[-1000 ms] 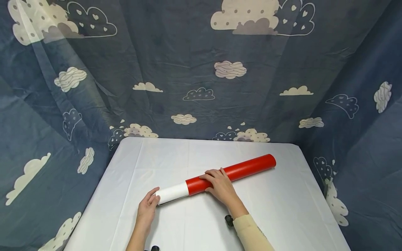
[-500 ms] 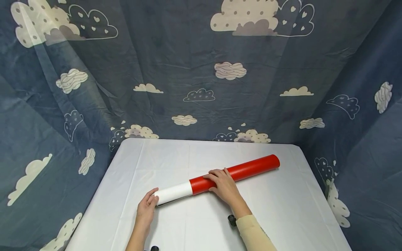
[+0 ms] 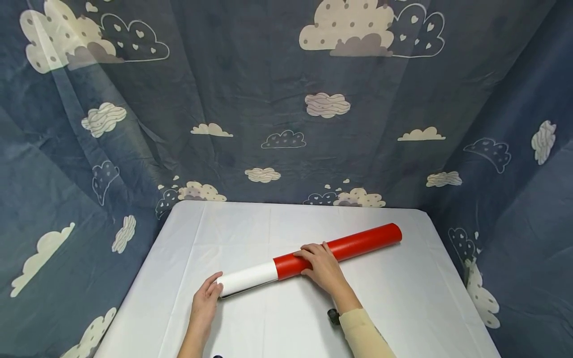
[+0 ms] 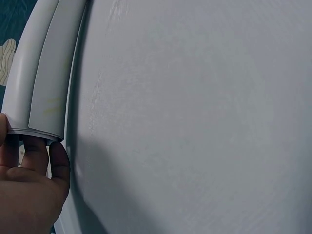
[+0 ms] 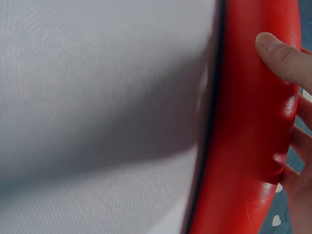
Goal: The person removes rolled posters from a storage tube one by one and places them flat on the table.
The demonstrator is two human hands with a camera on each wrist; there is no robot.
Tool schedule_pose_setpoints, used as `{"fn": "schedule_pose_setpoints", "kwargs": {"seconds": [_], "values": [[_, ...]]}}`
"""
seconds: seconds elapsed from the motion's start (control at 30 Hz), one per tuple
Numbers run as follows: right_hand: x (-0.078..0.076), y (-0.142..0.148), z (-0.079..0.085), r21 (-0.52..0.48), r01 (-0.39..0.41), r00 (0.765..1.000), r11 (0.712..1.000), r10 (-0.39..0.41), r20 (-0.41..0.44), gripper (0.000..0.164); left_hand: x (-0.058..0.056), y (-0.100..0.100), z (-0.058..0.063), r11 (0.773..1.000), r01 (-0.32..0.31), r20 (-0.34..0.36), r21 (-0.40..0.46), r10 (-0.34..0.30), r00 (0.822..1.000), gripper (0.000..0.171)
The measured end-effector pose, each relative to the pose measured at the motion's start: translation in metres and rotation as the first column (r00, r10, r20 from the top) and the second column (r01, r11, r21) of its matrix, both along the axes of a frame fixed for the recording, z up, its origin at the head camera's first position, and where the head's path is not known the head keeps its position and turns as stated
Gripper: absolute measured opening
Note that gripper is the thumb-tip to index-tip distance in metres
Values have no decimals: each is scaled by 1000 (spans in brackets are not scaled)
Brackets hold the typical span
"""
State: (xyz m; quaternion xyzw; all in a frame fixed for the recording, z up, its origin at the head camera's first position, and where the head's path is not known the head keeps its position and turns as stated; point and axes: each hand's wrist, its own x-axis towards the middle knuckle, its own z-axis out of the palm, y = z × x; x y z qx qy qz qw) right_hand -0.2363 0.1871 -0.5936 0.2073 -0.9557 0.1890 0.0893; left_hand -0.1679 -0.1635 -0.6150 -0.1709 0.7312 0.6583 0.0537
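A white roll (image 3: 248, 278) extends from the left end of a glossy red tube-shaped roll (image 3: 364, 242), both lying slantwise on the table. My left hand (image 3: 206, 303) holds the white roll's free end; in the left wrist view, its curled fingers (image 4: 35, 155) are at the roll's open end, beside the layered rim. A straight sheet edge runs lengthwise along the white roll there. From above, my right hand (image 3: 323, 267) grips the red roll near the colour boundary. In the right wrist view its thumb (image 5: 280, 57) presses the red surface, which dents beneath the hand.
White cloth covers the table (image 3: 241, 228). A dark blue cloud-patterned curtain (image 3: 277, 79) hangs behind it and along both sides. A small black device (image 3: 333, 316) sits at my right wrist.
More of the white roll shows between my hands. My right hand and the red roll have shifted right, while my left hand has moved slightly left with the white end.
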Motion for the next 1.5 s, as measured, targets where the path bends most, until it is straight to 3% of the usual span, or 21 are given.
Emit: {"fn": "schedule_pose_setpoints", "kwargs": {"seconds": [0.3,0.5,1.5], "values": [[0,2,-2,4,-2,1000,1000,1,18,53,5,-6,0,1000,20,0,-8,-20,1000,47],[-2,4,0,4,17,1000,1000,-17,26,54,2,-7,0,1000,5,-21,-10,-6,1000,46],[-3,21,-3,13,55,998,998,-55,12,55,5,-20,0,999,-42,12,-14,42,999,45]]}}
